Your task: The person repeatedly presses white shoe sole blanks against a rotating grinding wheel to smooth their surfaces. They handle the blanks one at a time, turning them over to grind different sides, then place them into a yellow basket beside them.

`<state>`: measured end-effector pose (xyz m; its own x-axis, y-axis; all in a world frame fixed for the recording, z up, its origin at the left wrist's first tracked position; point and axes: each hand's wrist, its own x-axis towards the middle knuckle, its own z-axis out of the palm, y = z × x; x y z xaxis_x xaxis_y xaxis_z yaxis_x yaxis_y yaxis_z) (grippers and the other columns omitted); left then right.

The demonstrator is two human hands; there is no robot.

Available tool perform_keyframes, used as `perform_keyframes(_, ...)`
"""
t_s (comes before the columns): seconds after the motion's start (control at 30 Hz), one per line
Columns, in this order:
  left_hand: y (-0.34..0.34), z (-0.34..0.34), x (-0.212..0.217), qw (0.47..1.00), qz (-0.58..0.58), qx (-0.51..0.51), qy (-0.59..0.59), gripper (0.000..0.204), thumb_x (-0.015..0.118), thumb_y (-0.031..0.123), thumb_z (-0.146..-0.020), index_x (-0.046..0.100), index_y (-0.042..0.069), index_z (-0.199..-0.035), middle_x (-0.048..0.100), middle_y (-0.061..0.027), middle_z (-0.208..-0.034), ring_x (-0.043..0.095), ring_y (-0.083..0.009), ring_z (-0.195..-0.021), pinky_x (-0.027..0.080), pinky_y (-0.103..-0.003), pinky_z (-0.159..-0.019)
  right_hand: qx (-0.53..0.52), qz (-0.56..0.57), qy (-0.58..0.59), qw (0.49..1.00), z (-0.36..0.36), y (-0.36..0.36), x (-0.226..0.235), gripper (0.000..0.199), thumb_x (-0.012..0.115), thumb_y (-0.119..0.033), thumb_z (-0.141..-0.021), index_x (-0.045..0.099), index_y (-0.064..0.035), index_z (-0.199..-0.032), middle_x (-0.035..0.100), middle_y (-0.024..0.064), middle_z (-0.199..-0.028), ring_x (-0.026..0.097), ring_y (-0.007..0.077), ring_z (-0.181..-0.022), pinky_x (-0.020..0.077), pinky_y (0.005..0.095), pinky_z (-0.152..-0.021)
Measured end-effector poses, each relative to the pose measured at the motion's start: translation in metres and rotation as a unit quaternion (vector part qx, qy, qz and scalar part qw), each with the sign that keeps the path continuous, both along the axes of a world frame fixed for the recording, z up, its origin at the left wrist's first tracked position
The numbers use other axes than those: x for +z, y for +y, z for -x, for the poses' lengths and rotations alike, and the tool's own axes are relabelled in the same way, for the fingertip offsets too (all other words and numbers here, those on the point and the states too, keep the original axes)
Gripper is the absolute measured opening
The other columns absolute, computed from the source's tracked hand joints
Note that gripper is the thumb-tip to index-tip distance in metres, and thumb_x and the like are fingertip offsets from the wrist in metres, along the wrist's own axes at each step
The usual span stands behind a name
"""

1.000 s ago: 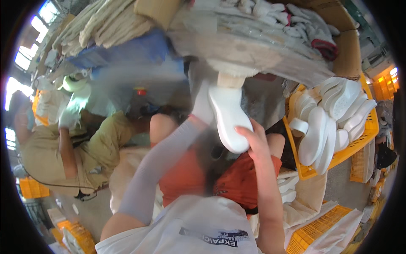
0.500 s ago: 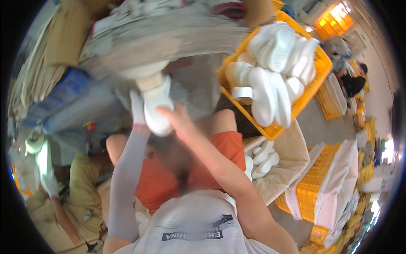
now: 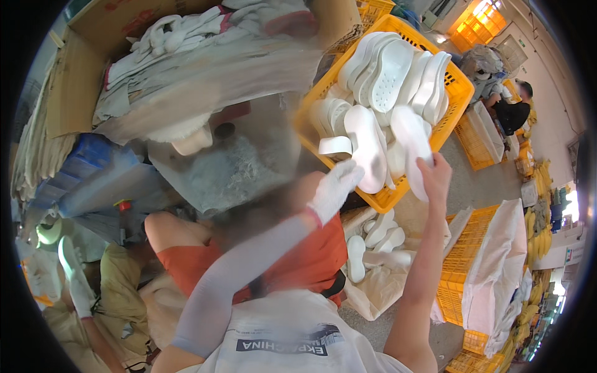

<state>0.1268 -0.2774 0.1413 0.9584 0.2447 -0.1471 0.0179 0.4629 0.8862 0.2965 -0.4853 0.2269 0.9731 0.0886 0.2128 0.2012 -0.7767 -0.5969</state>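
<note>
My right hand (image 3: 435,179), bare, is closed round the heel end of a white clog (image 3: 410,142). It holds this clog over the right side of a yellow crate (image 3: 387,202) heaped with white clogs (image 3: 393,71). At the crate's near edge is my left hand (image 3: 336,191), in a white glove. Its fingers reach out to the side of another white clog (image 3: 367,149) and seem to touch it; no grip on it shows. A white strap-like piece (image 3: 335,145) lies beside that clog.
Several white clogs (image 3: 376,239) lie in a cloth-lined container below the crate. A cardboard box (image 3: 68,102) with grey cloths and gloves stands far left, above a grey work surface (image 3: 230,174). A co-worker's gloved hand (image 3: 76,280) shows at left; another person (image 3: 513,112) sits at far right.
Both hands have moved right, from the work surface at left to the crate. The right hand has carried a clog there; the left hand has come off it.
</note>
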Motion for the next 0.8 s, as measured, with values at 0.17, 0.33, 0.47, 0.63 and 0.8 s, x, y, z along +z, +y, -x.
perform_keyframes(0.17,0.064,0.004,0.041,0.927,0.341,-0.159,-0.001,0.074,0.054,0.057,-0.104,0.045,0.002,-0.153,0.058,-0.0158,-0.145,0.058,-0.0255,-0.130,0.046,-0.044,-0.109,0.281,0.078,-0.311,0.904,0.079,0.014,0.040,0.026,0.076,0.002,-0.076,0.067,-0.0037,-0.100,0.075,0.0089,-0.110,0.068,0.0278,-0.102,0.0502,0.0454,-0.092)
perform_keyframes(0.33,0.072,0.072,0.045,0.961,0.243,-0.087,-0.104,0.065,0.053,0.046,-0.107,0.043,0.002,-0.154,0.053,-0.0112,-0.152,0.054,-0.0243,-0.136,0.044,-0.037,-0.115,0.463,0.028,-0.372,0.804,0.100,0.107,0.012,0.032,0.070,0.008,-0.072,0.068,-0.0067,-0.101,0.070,0.0076,-0.128,0.059,0.0310,-0.129,0.0452,0.0482,-0.105)
perform_keyframes(0.47,0.089,0.103,-0.004,0.964,0.188,0.189,0.015,0.039,0.056,0.021,-0.107,0.057,-0.001,-0.139,0.068,-0.0103,-0.127,0.067,-0.0191,-0.113,0.054,-0.034,-0.101,0.390,-0.201,0.035,0.898,0.142,0.173,-0.033,0.056,0.066,-0.004,-0.096,0.048,0.0024,-0.148,0.061,0.0276,-0.136,0.061,0.0436,-0.121,0.0515,0.0408,-0.099)
perform_keyframes(0.63,0.195,0.063,-0.097,0.873,-0.418,0.251,0.015,0.031,0.051,0.019,-0.107,0.062,0.003,-0.132,0.068,-0.0112,-0.122,0.066,-0.0245,-0.114,0.053,-0.038,-0.099,0.392,-0.134,0.111,0.904,0.165,0.221,-0.076,0.080,0.075,-0.027,-0.086,0.039,0.0056,-0.150,0.073,0.0248,-0.114,0.072,0.0405,-0.106,0.0561,0.0397,-0.091)
perform_keyframes(0.8,0.257,0.025,-0.142,0.889,-0.384,0.248,0.031,0.033,0.047,0.021,-0.109,0.062,0.002,-0.132,0.067,-0.0099,-0.126,0.065,-0.0233,-0.111,0.054,-0.037,-0.095,0.291,-0.277,0.098,0.911,0.174,0.304,-0.089,0.068,0.067,-0.012,-0.086,0.043,0.0073,-0.147,0.063,0.0214,-0.129,0.067,0.0282,-0.113,0.0610,0.0337,-0.088)
